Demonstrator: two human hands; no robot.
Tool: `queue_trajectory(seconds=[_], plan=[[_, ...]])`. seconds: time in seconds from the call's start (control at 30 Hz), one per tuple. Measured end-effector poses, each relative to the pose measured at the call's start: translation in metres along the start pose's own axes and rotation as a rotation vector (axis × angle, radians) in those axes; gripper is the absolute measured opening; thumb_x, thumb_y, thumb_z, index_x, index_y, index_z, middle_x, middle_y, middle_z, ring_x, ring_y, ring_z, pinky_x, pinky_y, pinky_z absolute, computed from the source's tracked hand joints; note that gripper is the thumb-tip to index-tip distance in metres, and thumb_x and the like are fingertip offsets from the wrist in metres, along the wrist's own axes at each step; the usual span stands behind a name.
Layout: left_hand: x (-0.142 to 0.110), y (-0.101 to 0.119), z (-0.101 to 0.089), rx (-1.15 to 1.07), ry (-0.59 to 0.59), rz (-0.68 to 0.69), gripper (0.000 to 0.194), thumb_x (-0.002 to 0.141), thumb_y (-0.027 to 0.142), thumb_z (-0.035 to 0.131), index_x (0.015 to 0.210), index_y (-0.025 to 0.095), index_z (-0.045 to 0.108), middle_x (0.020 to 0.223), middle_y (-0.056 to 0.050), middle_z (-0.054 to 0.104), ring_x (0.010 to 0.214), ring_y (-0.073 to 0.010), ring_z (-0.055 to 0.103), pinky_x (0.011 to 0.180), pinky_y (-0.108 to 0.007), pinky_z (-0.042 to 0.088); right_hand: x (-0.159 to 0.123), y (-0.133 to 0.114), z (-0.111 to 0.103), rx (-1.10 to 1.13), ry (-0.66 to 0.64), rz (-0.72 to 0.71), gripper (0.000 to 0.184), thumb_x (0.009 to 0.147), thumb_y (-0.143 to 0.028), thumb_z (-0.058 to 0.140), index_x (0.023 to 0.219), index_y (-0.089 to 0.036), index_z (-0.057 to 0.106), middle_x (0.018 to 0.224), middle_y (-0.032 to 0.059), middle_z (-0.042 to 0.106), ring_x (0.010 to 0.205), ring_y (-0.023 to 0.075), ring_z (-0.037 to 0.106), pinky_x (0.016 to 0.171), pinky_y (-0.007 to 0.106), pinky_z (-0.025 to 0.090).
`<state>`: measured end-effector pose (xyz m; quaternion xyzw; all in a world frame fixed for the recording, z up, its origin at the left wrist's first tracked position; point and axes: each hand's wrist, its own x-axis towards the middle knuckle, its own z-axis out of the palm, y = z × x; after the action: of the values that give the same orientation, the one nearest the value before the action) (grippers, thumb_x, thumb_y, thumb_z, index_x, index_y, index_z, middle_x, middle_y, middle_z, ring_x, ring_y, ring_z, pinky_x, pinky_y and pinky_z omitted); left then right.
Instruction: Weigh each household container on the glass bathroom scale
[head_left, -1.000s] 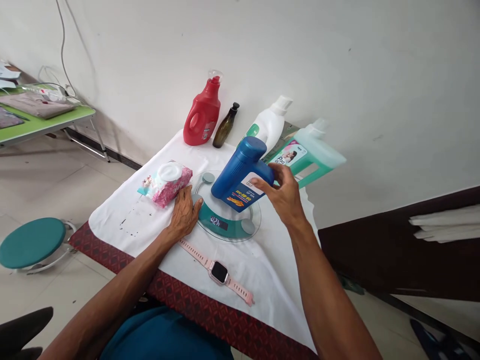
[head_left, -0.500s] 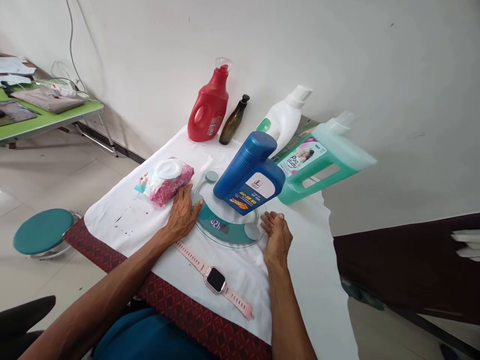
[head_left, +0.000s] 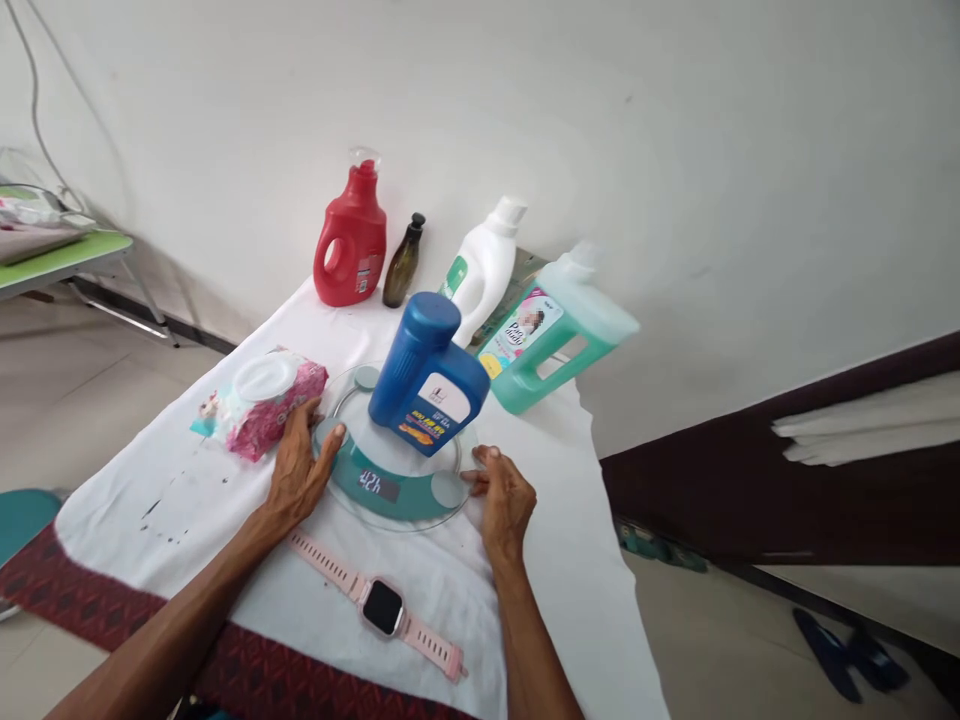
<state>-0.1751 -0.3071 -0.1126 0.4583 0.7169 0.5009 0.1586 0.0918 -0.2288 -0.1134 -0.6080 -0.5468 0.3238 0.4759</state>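
Observation:
A round glass bathroom scale [head_left: 420,498] with a teal band and lit digits lies on the white cloth. On its glass stands a blue bottle [head_left: 431,375] with a white label, slightly tilted in view. My left hand [head_left: 298,470] grips the scale's left rim, thumb over the edge and fingers beside the wipes pack [head_left: 266,395]. At the right rim, my right hand [head_left: 506,500] has bent fingers against the glass; its lower fingertips are partly hidden. A pink-strapped smartwatch [head_left: 382,606] lies nearer to me.
Along the wall stand a red jug [head_left: 352,245], a dark small bottle [head_left: 403,265], a white bottle [head_left: 484,265] and a green jug [head_left: 559,330]. A green-topped table [head_left: 67,255] is at left, a teal stool [head_left: 26,520] below it, and slippers [head_left: 851,655] at right.
The view has swung to the right, so everything sits further left. My right hand's fingers have curled in against the scale's rim. The blue bottle still stands on the scale.

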Motion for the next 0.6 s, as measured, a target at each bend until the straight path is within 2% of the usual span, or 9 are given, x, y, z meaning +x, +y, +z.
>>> queue_trajectory(seconds=[0.1, 0.17, 0.27, 0.33, 0.4, 0.43, 0.5, 0.6], plan=[[0.001, 0.002, -0.002, 0.002, 0.019, -0.028, 0.074, 0.093, 0.071, 0.049, 0.139, 0.012, 0.052, 0.132, -0.021, 0.064, 0.120, -0.0371, 0.064, 0.108, -0.062, 0.049, -0.003, -0.012, -0.007, -0.094, -0.059, 0.029, 0.070, 0.093, -0.082, 0.046, 0.084, -0.018, 0.074, 0.073, 0.0083, 0.076, 0.060, 0.0235, 0.067, 0.062, 0.034, 0.049], [0.001, 0.003, -0.001, 0.013, 0.029, -0.030, 0.073, 0.093, 0.071, 0.048, 0.137, 0.012, 0.053, 0.130, -0.021, 0.064, 0.119, -0.0376, 0.064, 0.108, -0.062, 0.049, -0.002, -0.024, -0.012, -0.188, -0.041, -0.012, 0.071, 0.092, -0.083, 0.046, 0.087, -0.018, 0.075, 0.087, 0.0130, 0.078, 0.075, 0.0290, 0.072, 0.070, 0.038, 0.053], [0.001, 0.002, 0.002, 0.037, 0.038, -0.017, 0.073, 0.093, 0.070, 0.045, 0.135, 0.011, 0.055, 0.128, -0.021, 0.062, 0.120, -0.0380, 0.062, 0.109, -0.063, 0.047, 0.002, -0.055, -0.016, -0.181, 0.019, -0.165, 0.067, 0.089, -0.077, 0.058, 0.118, -0.018, 0.073, 0.128, 0.0179, 0.072, 0.115, 0.0360, 0.067, 0.091, 0.047, 0.055], [0.002, 0.001, 0.004, 0.051, 0.033, -0.005, 0.076, 0.093, 0.071, 0.043, 0.136, 0.009, 0.055, 0.128, -0.022, 0.061, 0.121, -0.0390, 0.061, 0.111, -0.064, 0.046, 0.003, -0.079, -0.011, -0.015, -0.075, -0.261, 0.067, 0.089, -0.070, 0.064, 0.137, -0.022, 0.063, 0.143, 0.0147, 0.064, 0.128, 0.0344, 0.061, 0.102, 0.049, 0.052], [0.003, 0.000, 0.005, 0.060, 0.019, 0.001, 0.081, 0.093, 0.072, 0.042, 0.138, 0.006, 0.054, 0.129, -0.023, 0.060, 0.123, -0.0399, 0.059, 0.112, -0.064, 0.045, 0.004, -0.101, 0.001, 0.162, -0.247, -0.286, 0.067, 0.086, -0.062, 0.073, 0.141, -0.026, 0.058, 0.140, 0.0104, 0.065, 0.126, 0.0316, 0.062, 0.103, 0.047, 0.053], [0.003, -0.001, 0.006, 0.062, 0.013, 0.002, 0.082, 0.092, 0.072, 0.042, 0.138, 0.005, 0.053, 0.129, -0.024, 0.059, 0.123, -0.0401, 0.058, 0.112, -0.064, 0.044, 0.004, -0.109, 0.008, 0.224, -0.283, -0.268, 0.067, 0.083, -0.058, 0.078, 0.139, -0.027, 0.058, 0.134, 0.0090, 0.068, 0.121, 0.0303, 0.065, 0.099, 0.044, 0.055], [0.004, -0.002, 0.006, 0.062, 0.009, 0.008, 0.082, 0.092, 0.072, 0.041, 0.139, 0.004, 0.052, 0.130, -0.024, 0.058, 0.123, -0.0399, 0.058, 0.113, -0.063, 0.044, 0.005, -0.120, 0.024, 0.304, -0.273, -0.195, 0.061, 0.078, -0.051, 0.086, 0.128, -0.026, 0.061, 0.118, 0.0057, 0.072, 0.105, 0.0265, 0.069, 0.088, 0.038, 0.059], [0.005, -0.004, 0.006, 0.061, 0.020, 0.036, 0.078, 0.093, 0.070, 0.042, 0.138, 0.007, 0.053, 0.129, -0.023, 0.059, 0.122, -0.0393, 0.058, 0.113, -0.062, 0.044, 0.010, -0.123, 0.040, 0.387, -0.261, -0.107, 0.050, 0.072, -0.048, 0.090, 0.106, -0.024, 0.063, 0.093, -0.0003, 0.070, 0.082, 0.0206, 0.068, 0.073, 0.033, 0.060]])
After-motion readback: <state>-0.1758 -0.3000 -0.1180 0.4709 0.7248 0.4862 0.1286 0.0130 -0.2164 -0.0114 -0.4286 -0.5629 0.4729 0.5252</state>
